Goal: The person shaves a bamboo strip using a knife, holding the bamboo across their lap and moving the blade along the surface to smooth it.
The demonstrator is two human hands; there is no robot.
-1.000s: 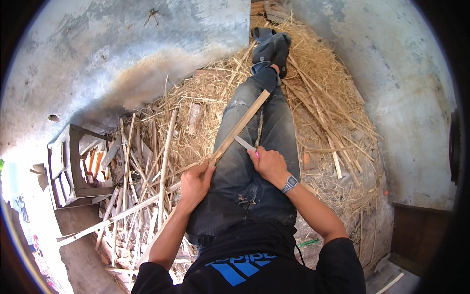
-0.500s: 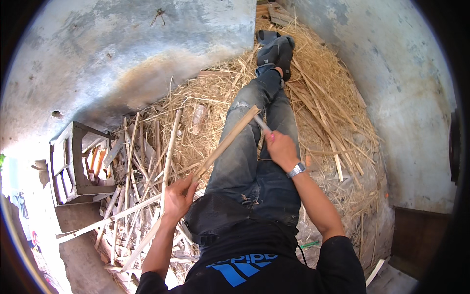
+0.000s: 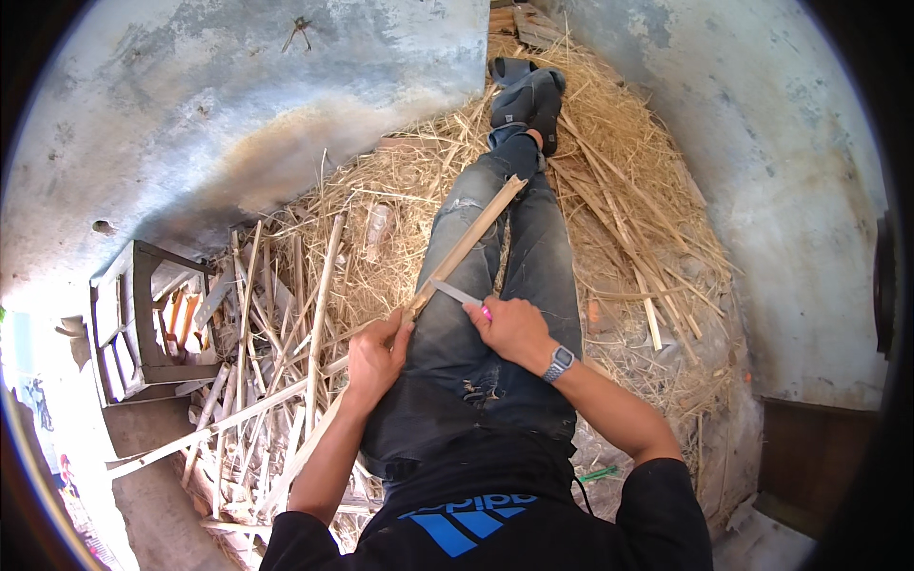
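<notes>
A long split strip of pale bamboo or wood [image 3: 473, 234] lies slantwise over my outstretched legs, its far end splintered. My left hand [image 3: 378, 352] is closed round its near part. In my right hand [image 3: 514, 330], with a wristwatch on that wrist, I grip a knife [image 3: 455, 291] with a pink handle. Its blade meets the strip a little beyond my left hand's fingers. Most of the handle is hidden inside my fist. Loose straw and shavings [image 3: 333, 205] cover the floor around my legs.
At left stands a dark frame-like box [image 3: 143, 319] with orange pieces inside. Several long strips [image 3: 324, 314] lie between it and me. More thin strips [image 3: 624, 224] lie right of my legs. A clear plastic bottle [image 3: 378, 228] rests in the straw. Weathered walls [image 3: 762, 152] enclose both sides.
My right hand and the knife have come back along the strip from its far end, toward my left hand. The left hand and the strip have shifted slightly forward and right.
</notes>
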